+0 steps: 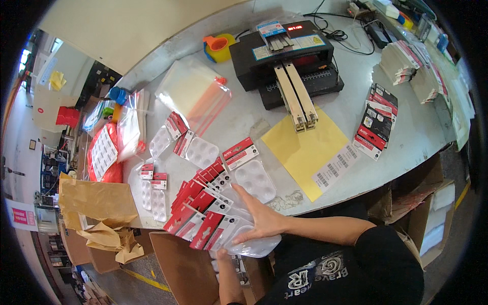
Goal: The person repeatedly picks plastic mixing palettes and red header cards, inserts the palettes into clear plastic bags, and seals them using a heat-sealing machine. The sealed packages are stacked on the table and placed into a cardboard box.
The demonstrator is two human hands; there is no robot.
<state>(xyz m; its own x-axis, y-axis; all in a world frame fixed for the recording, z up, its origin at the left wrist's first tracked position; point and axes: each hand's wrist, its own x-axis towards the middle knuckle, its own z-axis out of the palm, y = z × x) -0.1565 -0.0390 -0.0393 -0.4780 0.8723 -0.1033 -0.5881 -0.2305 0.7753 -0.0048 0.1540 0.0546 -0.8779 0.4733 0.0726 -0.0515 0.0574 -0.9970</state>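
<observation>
Near the table's front edge, my right hand [260, 217] is closed over a fanned stack of clear blister packs [207, 230] with red, white and black header cards. My left hand [222, 255] supports the same stack from below; its fingers are mostly hidden under the packs. Just beyond the stack lies a single blister pack [254, 180] with round moulded bumps. More such packs [202, 151] rest further left. Two narrower packs [158, 203] lie at the left edge of the table.
A black machine [284, 51] with two long metal rails stands at the back. Before it lies a yellow sheet [290, 155] with a barcode label strip [335, 165]. Printed cards [376, 122] are at the right, clear bags [190, 91] at the back left. Below stands an open cardboard box [175, 262].
</observation>
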